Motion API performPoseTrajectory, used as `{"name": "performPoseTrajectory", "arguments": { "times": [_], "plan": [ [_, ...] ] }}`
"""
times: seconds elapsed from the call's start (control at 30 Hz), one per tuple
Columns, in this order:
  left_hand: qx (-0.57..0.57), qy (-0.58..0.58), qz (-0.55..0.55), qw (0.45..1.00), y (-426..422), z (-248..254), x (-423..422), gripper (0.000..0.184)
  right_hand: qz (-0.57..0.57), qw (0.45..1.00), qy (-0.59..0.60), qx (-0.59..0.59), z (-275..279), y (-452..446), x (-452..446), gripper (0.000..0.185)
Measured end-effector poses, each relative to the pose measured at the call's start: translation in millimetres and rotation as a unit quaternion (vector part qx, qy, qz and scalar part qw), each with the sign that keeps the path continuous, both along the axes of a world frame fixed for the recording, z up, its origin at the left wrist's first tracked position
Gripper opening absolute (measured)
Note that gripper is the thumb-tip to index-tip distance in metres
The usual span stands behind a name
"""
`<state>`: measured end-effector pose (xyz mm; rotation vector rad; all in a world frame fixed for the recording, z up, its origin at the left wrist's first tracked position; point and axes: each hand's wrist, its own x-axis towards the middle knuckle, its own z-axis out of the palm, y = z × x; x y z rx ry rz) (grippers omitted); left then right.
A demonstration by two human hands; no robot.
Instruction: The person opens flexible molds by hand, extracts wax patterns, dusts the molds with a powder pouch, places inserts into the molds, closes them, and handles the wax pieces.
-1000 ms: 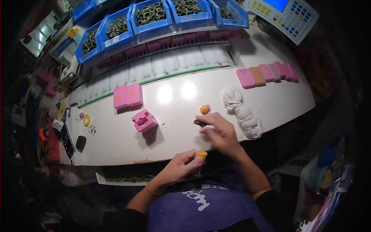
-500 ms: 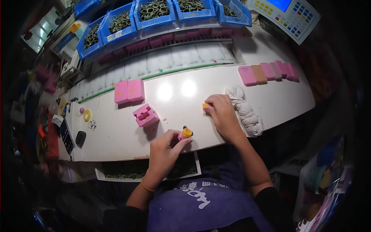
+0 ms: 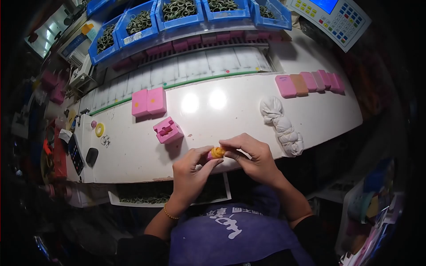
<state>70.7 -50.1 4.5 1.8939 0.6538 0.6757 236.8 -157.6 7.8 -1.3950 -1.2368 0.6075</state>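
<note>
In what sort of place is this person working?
Probably a workshop for small parts: blue bins hold many ring-shaped pieces, pink blocks stand on a white bench, and a keypad panel is nearby.

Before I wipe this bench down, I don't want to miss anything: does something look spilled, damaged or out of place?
A pinkish fleck on the bench, near the left hand and notched block, looks like stray residue. A thin dark tangle by the yellow ring looks untidy. I see no spill.

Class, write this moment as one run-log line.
left hand: pinching small pink-and-yellow workpiece | right hand: at its yellow part | notched pink block: on white tabletop
</note>
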Motion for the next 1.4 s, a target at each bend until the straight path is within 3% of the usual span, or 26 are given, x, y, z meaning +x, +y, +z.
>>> {"name": "performPoseTrajectory", "arguments": {
  "times": [0.27,0.37,0.43,0.5,0.53,0.6,0.73,0.87,0.93,1.07,1.2,1.27,1.4],
  "plan": [
    [0.086,-0.042,0.004,0.995,-1,4,2,0.027,-0.014,0.998,0.060,0.008,-4,-1,1,0.038],
    [0.073,-0.042,-0.014,0.996,-2,3,0,0.030,0.021,0.999,0.034,0.035,-2,-2,6,0.041],
    [-0.020,-0.062,-0.037,0.997,-1,5,2,0.039,0.039,0.998,0.019,0.047,-1,-4,8,0.043],
    [-0.030,-0.046,-0.070,0.996,1,11,0,0.045,0.046,0.980,0.194,-0.020,3,-6,10,0.056],
    [-0.041,-0.030,-0.102,0.994,2,14,-1,0.051,0.046,0.980,0.194,-0.020,4,-5,10,0.056],
    [-0.065,-0.035,-0.136,0.988,4,21,1,0.057,0.082,0.937,0.339,0.014,7,-1,14,0.065],
    [-0.081,-0.037,-0.182,0.979,6,19,3,0.068,0.125,0.918,0.376,0.015,-1,2,16,0.067],
    [-0.117,-0.047,-0.178,0.976,8,13,5,0.066,0.101,0.919,0.381,0.011,-6,2,11,0.065],
    [-0.130,-0.096,-0.146,0.976,11,7,5,0.063,0.023,0.998,0.058,-0.033,-9,1,8,0.058],
    [-0.194,-0.084,-0.103,0.972,16,6,0,0.065,0.037,0.967,-0.249,0.038,-24,12,-6,0.053],
    [-0.196,-0.081,-0.081,0.974,16,2,-1,0.064,0.029,0.959,-0.271,0.075,-36,19,-6,0.046],
    [-0.203,-0.094,-0.068,0.972,14,4,2,0.060,-0.030,0.968,-0.239,0.072,-29,20,3,0.038],
    [-0.253,-0.096,-0.046,0.962,12,6,7,0.057,-0.112,0.942,-0.312,0.049,-32,21,36,0.034]
  ]
}}
